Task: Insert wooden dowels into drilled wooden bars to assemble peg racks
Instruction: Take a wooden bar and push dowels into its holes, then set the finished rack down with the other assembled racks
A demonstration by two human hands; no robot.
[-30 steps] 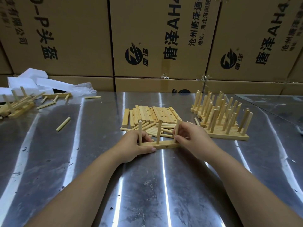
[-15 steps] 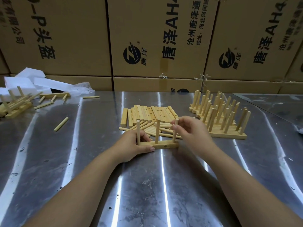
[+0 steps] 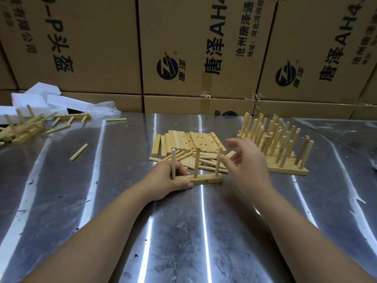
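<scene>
Fingers [image 3: 181, 170] of the left hand [image 3: 163, 178] curl round the left end of a drilled wooden bar [image 3: 204, 179], pinning it flat on the steel surface [image 3: 183, 231] near its centre. The right hand [image 3: 251, 166], blurred, hovers just right of the bar with fingers spread and loose, grasping nothing. Three dowels [image 3: 196, 162] stand upright in the bar and no vacant hole shows along its top, so this rack is judged complete or nearly so. Finished peg racks [image 3: 281, 152] are crowded toward the right edge, evidence of much work done. Left to do: a row of unfilled bars [image 3: 189, 140] lies beyond the hands toward the far edge, with a heap of loose dowels [image 3: 206, 161] between it and the held bar. More racks [image 3: 22, 129] and a stray dowel [image 3: 78, 152] lie near the far-left corner.
</scene>
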